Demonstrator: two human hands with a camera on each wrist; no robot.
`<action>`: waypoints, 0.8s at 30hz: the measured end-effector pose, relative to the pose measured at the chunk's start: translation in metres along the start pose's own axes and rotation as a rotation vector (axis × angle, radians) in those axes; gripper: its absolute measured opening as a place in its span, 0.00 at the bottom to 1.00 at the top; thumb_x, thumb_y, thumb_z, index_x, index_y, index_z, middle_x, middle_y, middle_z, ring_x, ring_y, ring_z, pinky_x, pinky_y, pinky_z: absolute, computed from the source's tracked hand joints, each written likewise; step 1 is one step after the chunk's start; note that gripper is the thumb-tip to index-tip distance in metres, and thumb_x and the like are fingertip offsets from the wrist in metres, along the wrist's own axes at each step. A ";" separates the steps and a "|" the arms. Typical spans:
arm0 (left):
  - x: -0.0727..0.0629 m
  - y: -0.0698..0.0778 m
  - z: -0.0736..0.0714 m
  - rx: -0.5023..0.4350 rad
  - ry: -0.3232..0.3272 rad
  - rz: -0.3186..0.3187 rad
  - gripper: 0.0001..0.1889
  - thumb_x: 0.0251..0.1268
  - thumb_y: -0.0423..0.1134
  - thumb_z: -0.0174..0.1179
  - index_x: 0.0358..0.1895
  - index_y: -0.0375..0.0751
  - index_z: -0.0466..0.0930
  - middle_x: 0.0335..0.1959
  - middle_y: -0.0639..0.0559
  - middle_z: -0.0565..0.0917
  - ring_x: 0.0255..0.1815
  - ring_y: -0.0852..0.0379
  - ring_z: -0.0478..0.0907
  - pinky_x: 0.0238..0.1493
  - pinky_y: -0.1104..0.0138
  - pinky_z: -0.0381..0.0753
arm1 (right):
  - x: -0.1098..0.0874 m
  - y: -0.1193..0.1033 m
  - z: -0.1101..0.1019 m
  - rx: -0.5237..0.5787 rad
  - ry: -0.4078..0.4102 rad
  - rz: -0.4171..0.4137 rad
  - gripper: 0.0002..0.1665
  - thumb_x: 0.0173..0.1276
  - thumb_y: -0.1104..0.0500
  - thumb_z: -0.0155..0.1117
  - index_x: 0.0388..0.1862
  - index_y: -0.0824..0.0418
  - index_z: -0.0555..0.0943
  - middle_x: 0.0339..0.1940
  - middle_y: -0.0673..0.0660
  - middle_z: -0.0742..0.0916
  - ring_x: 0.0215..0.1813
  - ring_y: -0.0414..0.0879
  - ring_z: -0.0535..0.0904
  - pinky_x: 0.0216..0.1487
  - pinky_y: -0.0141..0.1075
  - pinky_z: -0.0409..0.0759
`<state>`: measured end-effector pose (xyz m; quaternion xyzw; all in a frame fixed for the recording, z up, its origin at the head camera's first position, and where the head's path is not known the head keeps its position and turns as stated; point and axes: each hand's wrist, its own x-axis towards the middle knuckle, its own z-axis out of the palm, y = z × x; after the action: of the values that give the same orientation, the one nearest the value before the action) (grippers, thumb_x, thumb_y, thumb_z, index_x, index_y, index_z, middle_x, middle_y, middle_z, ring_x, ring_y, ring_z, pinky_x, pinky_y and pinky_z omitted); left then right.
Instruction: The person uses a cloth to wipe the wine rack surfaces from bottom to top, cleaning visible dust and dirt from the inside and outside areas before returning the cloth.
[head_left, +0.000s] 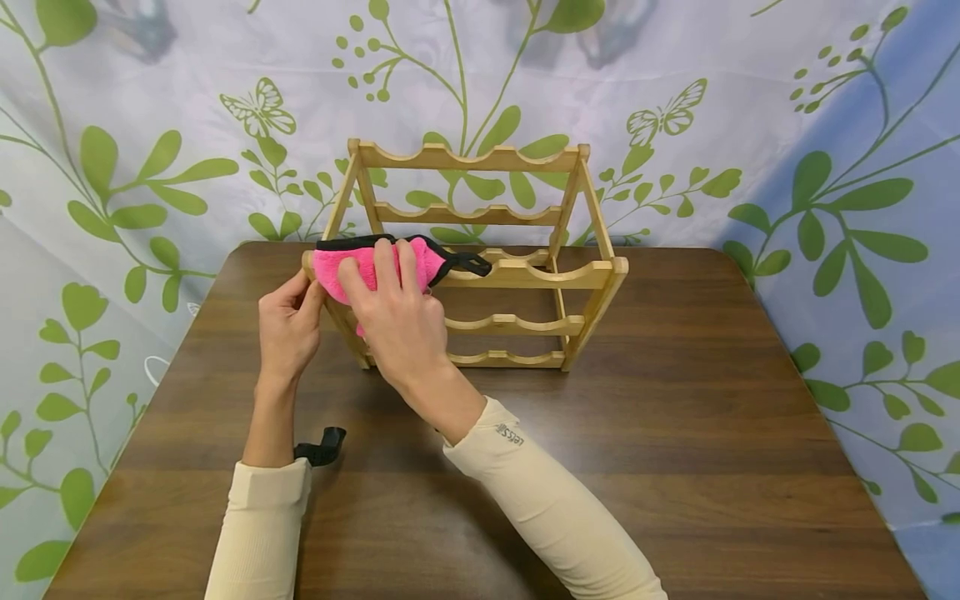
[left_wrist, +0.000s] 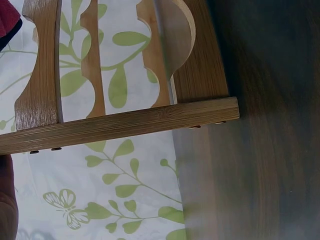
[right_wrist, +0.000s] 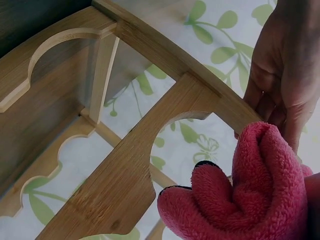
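A wooden bottle rack [head_left: 525, 277] with scalloped rails stands on the table. My left hand [head_left: 288, 333] pinches the top of its front left post between thumb and fingers. Bunched in my right hand [head_left: 405, 329] is a fluffy pink cloth [head_left: 330, 268] with black edging and a black hanging loop, lying over the left end of the top front rail. In the right wrist view the folded cloth [right_wrist: 270, 185] is beside the scalloped rail [right_wrist: 125, 165], close to my left hand [right_wrist: 285, 75]. The left wrist view shows the side post [left_wrist: 120, 125] with screw heads along it.
The brown wooden table [head_left: 675, 433] extends in front of the rack and to its right. Behind it hangs a white curtain [head_left: 300, 192] with green leaves and butterflies. A black piece [head_left: 321, 447] juts out by my left wrist.
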<state>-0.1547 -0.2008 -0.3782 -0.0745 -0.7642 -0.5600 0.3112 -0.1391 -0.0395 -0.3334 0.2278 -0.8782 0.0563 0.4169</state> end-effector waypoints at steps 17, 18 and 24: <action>-0.001 -0.001 0.003 -0.040 0.004 0.014 0.09 0.70 0.27 0.57 0.44 0.24 0.84 0.21 0.59 0.75 0.20 0.65 0.65 0.22 0.75 0.64 | -0.010 0.014 0.000 0.072 0.012 -0.076 0.12 0.73 0.61 0.51 0.51 0.52 0.77 0.63 0.63 0.76 0.68 0.57 0.68 0.22 0.34 0.80; -0.001 -0.002 0.003 -0.033 0.003 0.018 0.09 0.71 0.28 0.57 0.43 0.24 0.84 0.21 0.59 0.74 0.20 0.66 0.64 0.22 0.74 0.63 | -0.010 0.016 -0.001 0.091 0.015 -0.074 0.12 0.73 0.61 0.52 0.51 0.52 0.77 0.63 0.63 0.76 0.68 0.57 0.68 0.22 0.36 0.80; -0.001 -0.002 0.004 -0.026 0.007 0.029 0.09 0.71 0.30 0.58 0.43 0.25 0.84 0.22 0.54 0.76 0.21 0.66 0.66 0.23 0.74 0.65 | -0.010 0.021 -0.006 0.175 0.012 -0.061 0.12 0.70 0.59 0.56 0.52 0.54 0.76 0.65 0.64 0.75 0.69 0.58 0.67 0.23 0.39 0.82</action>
<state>-0.1570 -0.1979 -0.3811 -0.0876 -0.7547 -0.5654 0.3209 -0.1388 -0.0156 -0.3358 0.2895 -0.8600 0.1215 0.4023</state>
